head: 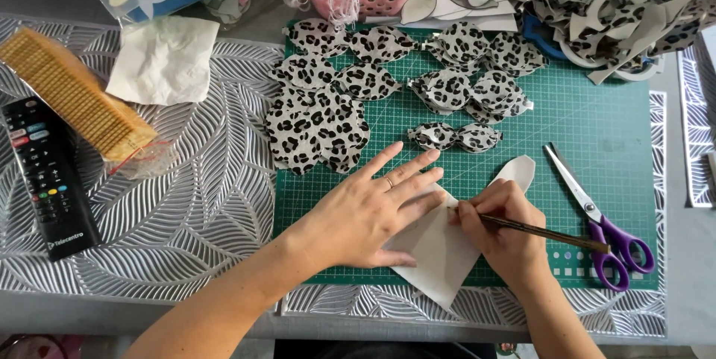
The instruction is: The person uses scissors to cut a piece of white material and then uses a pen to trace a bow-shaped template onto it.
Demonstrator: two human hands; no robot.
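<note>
Pressing flat, your left hand covers much of the pale fabric piece on the green gridded cutting mat, fingers spread, gripping nothing. Your right hand hides the pencil tip, its grip closed around the shaft. Purple-handled scissors lie just beside, leopard-print bow pieces beyond.

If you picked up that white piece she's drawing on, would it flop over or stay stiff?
The white sheet would probably bend and droop, since it looks thin and lies flat on the green cutting mat. It likely weighs little and could slide easily, which may be why the left hand presses it down while the right hand draws with a pencil.
</note>
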